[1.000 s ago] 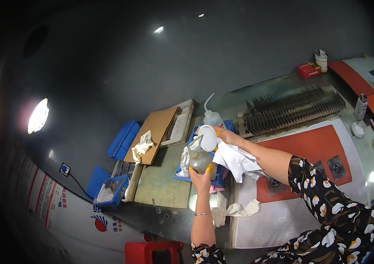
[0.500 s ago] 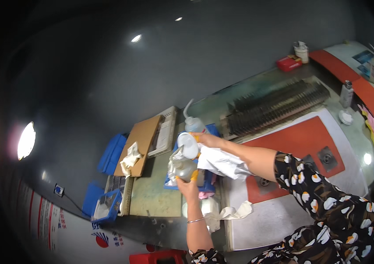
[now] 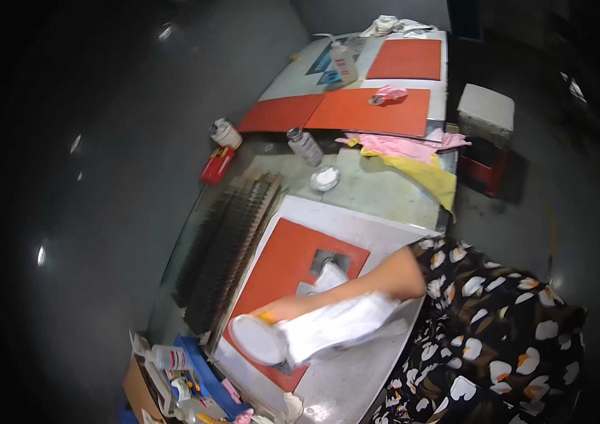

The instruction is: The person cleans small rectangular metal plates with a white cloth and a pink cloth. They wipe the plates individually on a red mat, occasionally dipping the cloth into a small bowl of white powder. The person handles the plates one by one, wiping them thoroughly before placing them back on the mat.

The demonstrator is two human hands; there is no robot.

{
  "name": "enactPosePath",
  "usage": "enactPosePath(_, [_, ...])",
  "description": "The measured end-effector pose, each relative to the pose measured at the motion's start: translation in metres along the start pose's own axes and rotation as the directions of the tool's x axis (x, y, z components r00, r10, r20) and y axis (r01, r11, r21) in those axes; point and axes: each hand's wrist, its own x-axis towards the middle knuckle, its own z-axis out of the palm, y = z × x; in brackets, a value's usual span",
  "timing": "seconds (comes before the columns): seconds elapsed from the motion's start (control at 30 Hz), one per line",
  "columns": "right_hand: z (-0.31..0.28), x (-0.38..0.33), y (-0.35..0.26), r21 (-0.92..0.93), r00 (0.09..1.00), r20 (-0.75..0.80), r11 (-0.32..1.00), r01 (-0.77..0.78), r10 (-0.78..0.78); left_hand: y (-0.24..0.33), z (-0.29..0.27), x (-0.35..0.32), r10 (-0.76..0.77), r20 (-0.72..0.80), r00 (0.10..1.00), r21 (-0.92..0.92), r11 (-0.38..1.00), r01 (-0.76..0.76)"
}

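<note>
My right hand (image 3: 279, 309), with orange-yellow covers on its fingertips, is closed on a round white lid-like disc (image 3: 259, 339). A white cloth (image 3: 342, 326) hangs from the same hand, blurred by motion. Beneath them lies an orange-red mat (image 3: 275, 265) on a pale board, carrying square metal plates (image 3: 330, 261) with round marks, partly covered by the arm and cloth. Of my left hand, at most a yellow-orange tip shows at the bottom left edge, beside a blue tray (image 3: 208, 374) with a translucent bottle (image 3: 171, 357); its grip is hidden.
A rack of dark upright plates (image 3: 226, 247) stands left of the mat. Beyond it are a red box (image 3: 216, 165), a white container (image 3: 226, 133), a silver-capped bottle (image 3: 305, 146) and a dish of white material (image 3: 325, 178). Pink and yellow cloths (image 3: 413, 159) drape the right edge.
The view has swung right. My right hand has carried the white disc and cloth from beside the blue tray to over the orange-red mat. My left hand has almost left the picture.
</note>
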Motion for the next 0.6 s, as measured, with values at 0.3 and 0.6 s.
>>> enactPosePath(0.3, [-0.12, -0.297, -0.115, -0.547, 0.472, -0.832, 0.576, -0.607, -0.293, 0.248, 0.219, -0.142, 0.57, 0.775, 0.274, -0.536, 0.821, -0.195])
enactPosePath(0.6, [-0.23, -0.301, -0.094, -0.408, 0.394, -0.768, -0.089, -0.909, -0.505, 0.333, 0.438, -0.286, 0.673, 0.74, 0.011, -0.673, 0.74, -0.001])
